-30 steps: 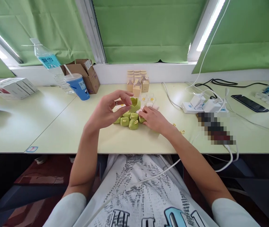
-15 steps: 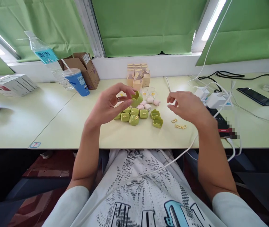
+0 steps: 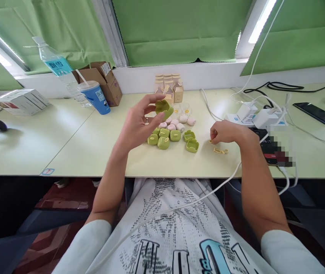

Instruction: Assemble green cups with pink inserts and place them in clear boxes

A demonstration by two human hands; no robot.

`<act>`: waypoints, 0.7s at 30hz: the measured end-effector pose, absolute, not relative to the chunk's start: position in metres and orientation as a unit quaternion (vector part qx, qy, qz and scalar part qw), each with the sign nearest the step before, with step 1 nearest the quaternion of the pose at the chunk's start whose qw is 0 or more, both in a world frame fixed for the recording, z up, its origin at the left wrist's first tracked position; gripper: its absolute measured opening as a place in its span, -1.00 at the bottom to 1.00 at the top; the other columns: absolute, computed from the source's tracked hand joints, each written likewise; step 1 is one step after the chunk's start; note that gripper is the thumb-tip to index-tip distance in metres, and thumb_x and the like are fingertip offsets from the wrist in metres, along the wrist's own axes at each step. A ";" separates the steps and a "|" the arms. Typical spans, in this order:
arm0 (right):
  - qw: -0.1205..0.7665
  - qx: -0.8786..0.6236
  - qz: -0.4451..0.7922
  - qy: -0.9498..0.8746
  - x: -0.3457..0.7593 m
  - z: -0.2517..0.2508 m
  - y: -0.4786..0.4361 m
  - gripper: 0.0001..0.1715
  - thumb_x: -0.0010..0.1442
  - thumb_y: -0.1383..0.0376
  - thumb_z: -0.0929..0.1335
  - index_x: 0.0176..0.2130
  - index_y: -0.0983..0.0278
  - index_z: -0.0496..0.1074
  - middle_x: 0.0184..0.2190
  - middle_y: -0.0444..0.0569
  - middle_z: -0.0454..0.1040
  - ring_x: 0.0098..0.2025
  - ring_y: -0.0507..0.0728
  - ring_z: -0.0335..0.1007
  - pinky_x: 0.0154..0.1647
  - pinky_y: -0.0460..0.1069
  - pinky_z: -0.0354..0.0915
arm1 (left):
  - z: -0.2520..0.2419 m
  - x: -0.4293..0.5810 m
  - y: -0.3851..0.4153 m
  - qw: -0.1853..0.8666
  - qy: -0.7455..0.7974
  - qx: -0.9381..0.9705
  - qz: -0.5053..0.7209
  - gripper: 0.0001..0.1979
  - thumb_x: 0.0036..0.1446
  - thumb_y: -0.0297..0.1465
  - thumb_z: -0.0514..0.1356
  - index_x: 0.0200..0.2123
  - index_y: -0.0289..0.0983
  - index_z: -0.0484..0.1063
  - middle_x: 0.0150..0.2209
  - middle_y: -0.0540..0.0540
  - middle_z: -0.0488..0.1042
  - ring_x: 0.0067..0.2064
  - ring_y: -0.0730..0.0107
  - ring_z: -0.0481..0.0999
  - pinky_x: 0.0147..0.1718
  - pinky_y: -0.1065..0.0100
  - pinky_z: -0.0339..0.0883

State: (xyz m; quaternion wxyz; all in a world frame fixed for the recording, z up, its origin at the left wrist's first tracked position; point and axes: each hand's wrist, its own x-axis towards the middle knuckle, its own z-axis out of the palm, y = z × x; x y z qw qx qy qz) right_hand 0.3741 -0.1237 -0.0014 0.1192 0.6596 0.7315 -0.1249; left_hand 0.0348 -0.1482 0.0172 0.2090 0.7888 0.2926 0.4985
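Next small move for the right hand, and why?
I'd probably close the right hand's fingers on the small yellow piece and lift it: the fingertips are right at it, though a firm grip can't be confirmed. The left hand is occupied, holding up a green shell.

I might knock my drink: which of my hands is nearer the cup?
Left. Your left hand is right of the cup; your right hand is much farther right, by the yellow pieces.
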 end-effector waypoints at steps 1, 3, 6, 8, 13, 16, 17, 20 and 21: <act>0.114 0.662 -0.120 0.731 0.374 -0.001 -0.123 -0.92 0.20 0.40 0.52 -0.24 0.28 0.68 -0.19 0.15 0.75 -0.17 0.29 0.69 -0.23 0.07 0.43 | 0.017 0.036 -0.150 0.211 0.286 0.795 0.491 -0.55 0.44 -0.28 0.33 0.33 -0.15 0.52 0.30 -0.17 0.64 0.23 0.22 0.70 0.11 0.26 0.74; 0.085 0.665 -0.109 0.734 0.375 0.002 -0.123 -0.92 0.21 0.37 0.51 -0.24 0.29 0.69 -0.21 0.16 0.75 -0.16 0.32 0.70 -0.21 0.09 0.47 | 0.017 0.039 -0.151 0.208 0.274 0.810 0.475 -0.55 0.44 -0.30 0.32 0.34 -0.16 0.50 0.29 -0.17 0.64 0.26 0.22 0.68 0.20 0.23 0.70; -0.029 0.652 -0.098 0.751 0.378 0.007 -0.126 -0.90 0.23 0.26 0.50 -0.29 0.23 0.68 -0.28 0.08 0.76 -0.19 0.33 0.70 -0.16 0.13 0.53 | 0.016 0.042 -0.152 0.195 0.266 0.829 0.452 -0.57 0.48 -0.29 0.29 0.34 -0.18 0.48 0.26 -0.18 0.66 0.24 0.23 0.68 0.20 0.24 0.67; -0.133 0.626 -0.097 0.762 0.378 0.011 -0.132 -0.87 0.25 0.20 0.50 -0.30 0.20 0.67 -0.32 0.03 0.74 -0.23 0.31 0.69 -0.12 0.17 0.55 | 0.014 0.044 -0.152 0.180 0.267 0.841 0.434 -0.58 0.50 -0.30 0.28 0.35 -0.19 0.47 0.27 -0.17 0.66 0.20 0.25 0.69 0.17 0.26 0.65; -0.367 0.472 -0.092 0.796 0.357 0.024 -0.159 -0.75 0.34 0.06 0.52 -0.19 0.16 0.75 -0.27 -0.01 0.75 -0.33 0.18 0.61 -0.22 0.13 0.53 | 0.014 0.047 -0.154 0.146 0.262 0.861 0.410 -0.55 0.44 -0.39 0.31 0.35 -0.24 0.52 0.29 -0.20 0.67 0.17 0.24 0.69 0.10 0.27 0.59; -0.460 0.363 -0.085 0.806 0.335 0.028 -0.173 -0.81 0.36 0.07 0.57 -0.14 0.09 0.81 -0.18 -0.03 0.76 -0.30 0.15 0.62 -0.26 0.10 0.55 | 0.014 0.048 -0.155 0.138 0.253 0.871 0.399 -0.55 0.41 -0.40 0.34 0.32 -0.23 0.55 0.21 -0.20 0.69 0.14 0.22 0.69 0.05 0.25 0.56; -0.477 0.337 -0.087 0.807 0.329 0.028 -0.176 -0.85 0.35 0.09 0.60 -0.13 0.06 0.82 -0.18 -0.05 0.77 -0.30 0.14 0.63 -0.27 0.09 0.56 | 0.014 0.048 -0.155 0.134 0.248 0.874 0.396 -0.54 0.39 -0.42 0.35 0.32 -0.22 0.55 0.19 -0.19 0.70 0.12 0.22 0.69 0.03 0.25 0.56; -0.503 0.282 -0.113 0.809 0.317 0.025 -0.179 -0.83 0.34 0.20 0.64 -0.05 -0.06 0.84 -0.21 -0.12 0.76 -0.36 0.09 0.61 -0.32 0.06 0.56 | 0.014 0.048 -0.155 0.119 0.234 0.883 0.389 -0.50 0.35 -0.49 0.33 0.33 -0.19 0.54 0.19 -0.18 0.69 0.14 0.20 0.69 0.08 0.22 0.56; -0.507 0.268 -0.125 0.810 0.314 0.024 -0.179 -0.76 0.36 0.23 0.63 -0.01 -0.10 0.83 -0.22 -0.15 0.76 -0.40 0.07 0.59 -0.36 0.05 0.55 | 0.014 0.048 -0.155 0.116 0.231 0.886 0.386 -0.50 0.36 -0.50 0.32 0.33 -0.18 0.54 0.21 -0.19 0.69 0.17 0.17 0.69 0.12 0.20 0.55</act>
